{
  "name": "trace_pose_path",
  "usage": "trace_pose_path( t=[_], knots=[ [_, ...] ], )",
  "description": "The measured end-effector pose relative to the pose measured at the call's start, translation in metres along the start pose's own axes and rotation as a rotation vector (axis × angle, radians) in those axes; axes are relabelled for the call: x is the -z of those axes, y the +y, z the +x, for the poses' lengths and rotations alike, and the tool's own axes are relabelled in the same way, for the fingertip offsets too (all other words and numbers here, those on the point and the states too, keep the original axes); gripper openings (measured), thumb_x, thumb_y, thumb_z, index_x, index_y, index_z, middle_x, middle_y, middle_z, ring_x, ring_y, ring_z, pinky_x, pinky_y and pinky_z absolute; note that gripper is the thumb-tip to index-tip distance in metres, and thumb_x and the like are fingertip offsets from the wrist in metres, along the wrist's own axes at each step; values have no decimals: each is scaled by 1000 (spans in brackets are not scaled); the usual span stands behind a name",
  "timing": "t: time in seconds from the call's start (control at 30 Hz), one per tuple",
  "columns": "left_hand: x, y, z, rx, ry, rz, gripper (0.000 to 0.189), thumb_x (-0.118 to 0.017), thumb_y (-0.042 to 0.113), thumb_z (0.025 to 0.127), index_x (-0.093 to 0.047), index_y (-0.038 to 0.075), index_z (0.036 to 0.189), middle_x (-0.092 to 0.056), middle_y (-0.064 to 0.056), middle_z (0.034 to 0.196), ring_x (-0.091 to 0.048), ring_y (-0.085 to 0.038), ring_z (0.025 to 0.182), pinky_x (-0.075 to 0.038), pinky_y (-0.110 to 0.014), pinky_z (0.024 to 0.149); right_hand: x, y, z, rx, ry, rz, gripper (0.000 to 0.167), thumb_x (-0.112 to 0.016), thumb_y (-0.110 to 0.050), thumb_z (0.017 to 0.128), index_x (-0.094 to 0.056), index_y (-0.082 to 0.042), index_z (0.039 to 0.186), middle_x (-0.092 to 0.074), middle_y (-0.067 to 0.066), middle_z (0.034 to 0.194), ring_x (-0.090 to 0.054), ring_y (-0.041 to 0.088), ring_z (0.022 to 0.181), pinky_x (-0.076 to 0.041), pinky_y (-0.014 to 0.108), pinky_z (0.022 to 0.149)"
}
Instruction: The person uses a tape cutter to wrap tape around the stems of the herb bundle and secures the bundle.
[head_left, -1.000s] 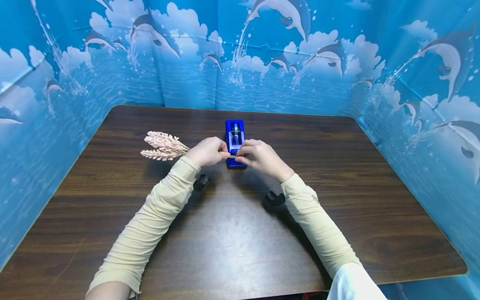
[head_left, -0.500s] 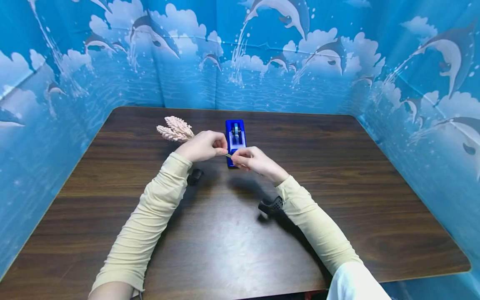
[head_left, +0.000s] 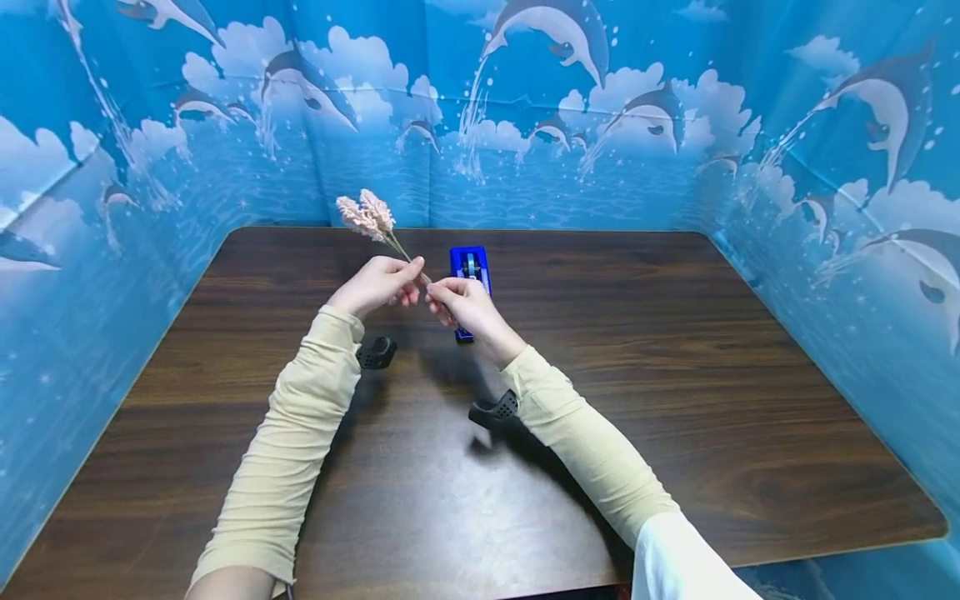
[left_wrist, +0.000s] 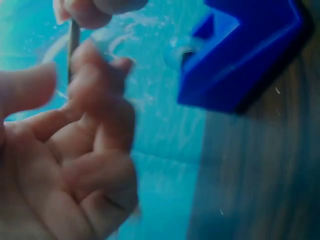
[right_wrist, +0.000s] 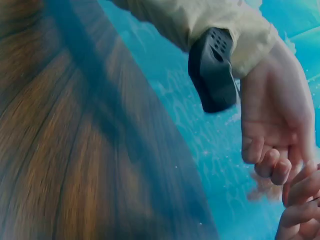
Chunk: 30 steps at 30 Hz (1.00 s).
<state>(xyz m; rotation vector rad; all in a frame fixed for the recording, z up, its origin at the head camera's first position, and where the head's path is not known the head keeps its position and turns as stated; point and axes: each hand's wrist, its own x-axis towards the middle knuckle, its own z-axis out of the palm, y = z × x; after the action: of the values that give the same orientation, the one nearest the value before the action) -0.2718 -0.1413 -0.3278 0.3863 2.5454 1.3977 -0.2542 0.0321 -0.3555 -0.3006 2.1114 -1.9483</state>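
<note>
A sprig of pale pink flowers (head_left: 366, 217) tilts up and left above the table in the head view. Between thumb and curled fingers, my left hand (head_left: 377, 286) loosely holds its thin stem (left_wrist: 73, 42), which the left wrist view shows blurred. Farther down, my right hand (head_left: 467, 310) pinches the stem's lower part. Just behind the right hand stands a blue tape dispenser (head_left: 469, 260), its front partly hidden by that hand. The right wrist view has both hands close together at its right side, with the flowers a blur behind them.
The dark wooden table (head_left: 675, 400) spreads around the hands. Blue curtains (head_left: 450, 100) printed with dolphins hang along its back and sides. A black wrist camera (head_left: 377, 352) sits under the left wrist, another black camera (head_left: 495, 410) under the right.
The sprig has swung from nearly level to a steep tilt, flowers rising toward the back. My right hand has moved left from over the dispenser; my left hand has shifted left and back.
</note>
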Motion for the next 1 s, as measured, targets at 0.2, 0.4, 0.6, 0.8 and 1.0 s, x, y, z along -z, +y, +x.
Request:
trace_pose_path(
  t=[0.2, 0.4, 0.6, 0.8, 1.0],
  knots=[
    [1, -17, 7, 79, -42, -171, 30, -47, 21, 102, -62, -4, 95, -51, 10, 60, -45, -3, 58, -36, -19, 57, -17, 9, 5, -76, -76, -53, 28, -53, -19, 100, -63, 7, 97, -55, -5, 63, -39, 4, 47, -31, 19, 46],
    [6, -23, 13, 117, -62, -145, 27, -47, 18, 102, -61, -4, 95, -52, 9, 60, -45, -3, 57, -35, -18, 55, -21, 13, 7, -49, -114, -155, 33, -55, -22, 99, -65, 9, 97, -52, -5, 58, -43, 5, 47, -32, 19, 45],
    [12, -32, 14, 133, -67, -75, 27, -48, 17, 101, -61, -5, 95, -51, 9, 59, -44, -2, 54, -36, -18, 53, -30, 20, 0, -83, -212, -212, 29, -54, -21, 99, -67, 4, 91, -56, -5, 58, -45, 7, 45, -32, 21, 44],
    [9, -43, 17, 164, -119, 20, 27, -50, 18, 100, -62, -2, 88, -51, 7, 59, -42, -4, 53, -36, -19, 53, -36, 29, -4, -100, -265, -300, 28, -53, -19, 99, -65, 0, 83, -57, -6, 56, -45, 6, 43, -32, 21, 44],
    [-3, -55, 23, 237, -173, 26, 27, -49, 15, 100, -60, -4, 84, -49, 7, 56, -42, -2, 50, -37, -16, 51, -38, 40, -1, -104, -339, -477, 28, -50, -16, 99, -66, 3, 86, -55, -7, 56, -46, 4, 43, -33, 18, 43]
  ],
)
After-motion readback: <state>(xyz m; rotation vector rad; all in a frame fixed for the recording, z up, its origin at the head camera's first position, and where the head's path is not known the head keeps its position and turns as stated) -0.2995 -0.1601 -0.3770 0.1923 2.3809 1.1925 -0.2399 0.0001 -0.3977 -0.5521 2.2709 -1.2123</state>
